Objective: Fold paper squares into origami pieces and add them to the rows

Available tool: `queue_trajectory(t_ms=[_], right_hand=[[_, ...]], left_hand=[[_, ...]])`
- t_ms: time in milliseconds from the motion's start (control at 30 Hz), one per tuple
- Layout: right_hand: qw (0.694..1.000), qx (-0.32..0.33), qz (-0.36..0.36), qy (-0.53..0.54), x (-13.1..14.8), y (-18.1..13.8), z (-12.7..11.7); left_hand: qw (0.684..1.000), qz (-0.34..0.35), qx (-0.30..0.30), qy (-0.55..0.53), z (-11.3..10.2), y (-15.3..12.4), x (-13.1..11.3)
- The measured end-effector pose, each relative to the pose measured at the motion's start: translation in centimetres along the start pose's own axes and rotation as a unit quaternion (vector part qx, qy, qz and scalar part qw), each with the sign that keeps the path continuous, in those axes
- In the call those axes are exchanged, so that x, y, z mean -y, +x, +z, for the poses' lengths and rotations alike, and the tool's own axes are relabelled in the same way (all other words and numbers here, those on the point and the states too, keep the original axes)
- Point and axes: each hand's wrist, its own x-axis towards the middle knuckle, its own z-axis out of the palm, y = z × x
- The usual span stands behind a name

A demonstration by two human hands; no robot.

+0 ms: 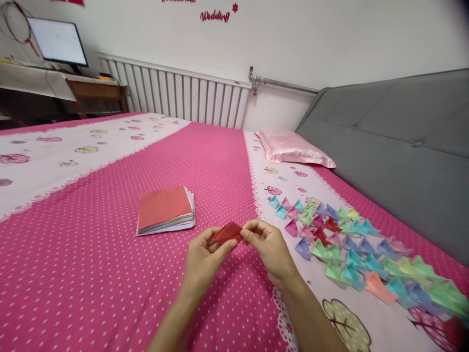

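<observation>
A small folded red paper piece (227, 231) is held just above the pink dotted bedsheet (91, 254). My left hand (204, 258) pinches its left side with thumb and fingers closed. My right hand (267, 244) pinches its right end the same way. A stack of square coloured papers (165, 210), red sheet on top, lies on the sheet a little beyond and left of my hands. To the right, several folded paper boats (351, 249) in blue, green, pink and red lie spread over the white part of the sheet.
A pink satin pillow (293, 147) rests near the grey padded headboard (403, 146) on the right. A white radiator (183, 95) runs along the far wall. A monitor (57, 41) stands on a desk at the back left.
</observation>
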Motion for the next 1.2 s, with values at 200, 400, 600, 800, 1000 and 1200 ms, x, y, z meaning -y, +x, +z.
queue_trajectory(t_ms=[200, 400, 600, 800, 1000, 1200], right_hand=[[0.999, 0.014, 0.019, 0.036, -0.2, 0.1, 0.2], [0.997, 0.026, -0.033, -0.066, 0.1, -0.1, -0.2], [0.975, 0.050, -0.085, -0.198, 0.9, -0.5, -0.8], [0.956, 0.073, -0.117, -0.260, 1.3, -0.5, -1.3], [0.949, 0.075, -0.142, -0.272, 1.4, -0.5, -1.1], [0.948, 0.051, -0.141, -0.280, 1.0, -0.6, -0.6]], left_hand=[[0.998, 0.032, -0.055, 0.031, -0.5, 0.0, -0.2], [0.981, 0.102, -0.036, 0.158, -0.8, -0.2, -0.2], [0.961, 0.137, 0.007, 0.241, -0.7, -0.1, 0.1], [0.942, 0.184, 0.010, 0.282, -0.6, -0.1, 0.2], [0.916, 0.208, 0.061, 0.337, -0.5, -0.3, -0.2], [0.910, 0.207, 0.052, 0.356, -0.1, -0.5, -0.3]])
